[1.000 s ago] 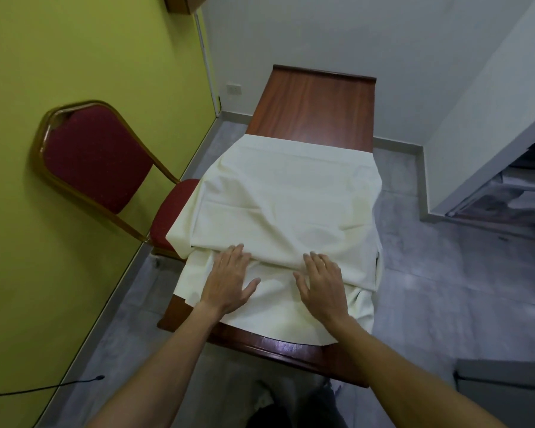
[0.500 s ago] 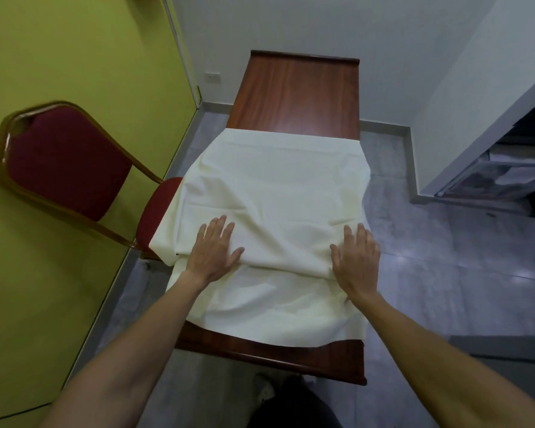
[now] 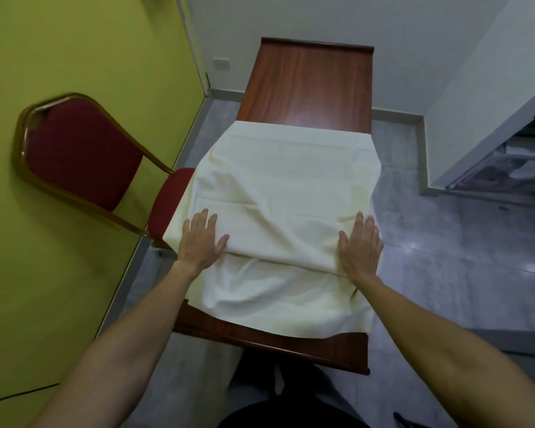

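Yellow-green wall [image 3: 74, 41] fills the left side of the room, and a white wall [image 3: 322, 17] stands at the back with a small socket [image 3: 221, 63] low down on it. The floor [image 3: 445, 257] is grey and shiny. A long brown wooden desk [image 3: 309, 84] runs straight away from the person toward the white wall. A red chair [image 3: 81, 156] with a gold frame stands just beside the left side of the desk, with its back near the yellow-green wall.

A cream cloth [image 3: 284, 180] lies on the near part of the desk. Its long way goes the same way as the desk, from the person toward the back wall. Its far edge lies straight across the wood, and the far part of the desk is bare. The cloth hangs a little over both long sides of the desk, and on the left it droops over the chair seat. One layer lies on top of another, and the top layer's edge runs across from left to right.

The left hand [image 3: 200, 239] lies flat and open on the left end of that edge, with straight fingers pointing away from the person. The right hand [image 3: 360, 244] lies flat and open on the right end in the same way. The two hands are well apart and press the cloth down without gripping it.
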Tool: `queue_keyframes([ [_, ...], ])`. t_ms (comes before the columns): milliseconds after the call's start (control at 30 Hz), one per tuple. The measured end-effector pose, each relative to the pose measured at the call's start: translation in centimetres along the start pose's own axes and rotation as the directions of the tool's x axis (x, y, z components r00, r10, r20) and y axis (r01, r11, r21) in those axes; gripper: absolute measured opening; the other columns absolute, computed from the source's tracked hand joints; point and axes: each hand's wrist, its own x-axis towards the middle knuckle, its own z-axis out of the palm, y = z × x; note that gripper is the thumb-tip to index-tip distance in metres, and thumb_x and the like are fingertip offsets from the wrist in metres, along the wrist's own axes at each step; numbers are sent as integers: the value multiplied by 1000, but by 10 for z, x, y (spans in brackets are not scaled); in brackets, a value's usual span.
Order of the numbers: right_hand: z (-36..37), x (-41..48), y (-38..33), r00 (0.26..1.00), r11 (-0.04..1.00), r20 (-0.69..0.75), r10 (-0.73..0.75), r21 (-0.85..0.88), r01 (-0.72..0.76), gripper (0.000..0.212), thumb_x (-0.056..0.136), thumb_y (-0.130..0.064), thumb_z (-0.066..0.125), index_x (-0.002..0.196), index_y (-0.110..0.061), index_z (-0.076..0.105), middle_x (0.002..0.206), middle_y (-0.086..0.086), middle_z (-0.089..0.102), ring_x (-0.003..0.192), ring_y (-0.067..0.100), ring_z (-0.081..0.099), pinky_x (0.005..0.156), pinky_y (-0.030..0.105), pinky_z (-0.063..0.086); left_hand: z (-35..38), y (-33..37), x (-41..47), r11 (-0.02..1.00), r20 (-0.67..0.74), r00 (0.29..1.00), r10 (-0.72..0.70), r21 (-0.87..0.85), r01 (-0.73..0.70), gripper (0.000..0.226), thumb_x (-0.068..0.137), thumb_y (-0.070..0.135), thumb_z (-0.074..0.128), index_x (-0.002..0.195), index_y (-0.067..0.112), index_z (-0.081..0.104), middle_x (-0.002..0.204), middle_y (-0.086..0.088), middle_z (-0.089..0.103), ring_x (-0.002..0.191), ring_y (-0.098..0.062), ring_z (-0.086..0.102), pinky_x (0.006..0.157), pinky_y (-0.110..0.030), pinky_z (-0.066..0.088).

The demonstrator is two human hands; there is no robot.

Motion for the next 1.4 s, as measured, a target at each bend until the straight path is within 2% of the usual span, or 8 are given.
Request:
queue_keyframes([
  [300,8,4,-30,990,983,-17,143,115,-140,64,101,-29,50,154,-7,23,157,21,27,139,42,34,110,55,32,-7,-39,30,996,-6,996,-91,-11,90,65,92,47,54,140,6,42,146,-21,41,133,-36,40,108,-56,32],
  [500,13,20,-45,951,946,-59,304,140,-294,64,100,-25,51,153,-1,23,149,24,36,131,45,41,107,54,33,-5,-69,57,995,7,995,-99,-22,99,53,92,42,56,132,8,45,137,-21,46,115,-38,51,90,-51,45],
  [667,17,31,-38,924,910,-44,379,201,-364,42,98,-18,52,134,-1,40,125,28,55,115,45,52,98,53,40,-7,-68,75,984,46,993,-106,-136,111,35,96,35,54,124,17,48,121,-18,50,100,-38,56,78,-50,49],
  [767,17,37,-38,921,912,-27,389,150,-381,32,101,-19,48,128,-1,48,125,26,55,116,43,51,97,52,41,-7,-63,86,982,78,993,-90,-158,102,26,99,30,49,121,17,47,111,-17,52,91,-36,57,74,-49,49],
  [967,13,44,-35,947,949,-68,313,57,-310,26,103,-9,40,111,7,58,111,27,58,105,43,53,80,49,44,-5,-60,100,993,32,999,-36,-115,39,19,91,-1,40,105,10,47,97,-14,53,77,-32,56,62,-44,49],
  [1133,2,65,-37,935,963,-229,269,76,-258,23,103,-10,42,103,7,57,101,29,57,95,43,54,72,49,44,-25,-65,131,987,-121,992,21,-156,-40,15,92,-1,39,97,9,48,88,-12,51,64,-32,54,49,-38,34],
  [1233,-12,85,-39,921,974,-317,226,88,-209,22,102,-8,45,99,10,56,97,34,57,90,46,55,69,50,44,-48,-61,158,980,-208,977,55,-178,-93,16,92,-4,38,99,4,50,88,-17,53,62,-32,54,46,-41,40],
  [1400,-38,135,-45,934,984,-312,176,95,-153,27,105,-12,38,101,7,56,102,32,56,95,44,53,73,49,43,-85,-50,214,978,-314,943,106,-138,-156,18,92,-7,36,100,-1,50,90,-23,53,61,-37,55,49,-43,40],
])
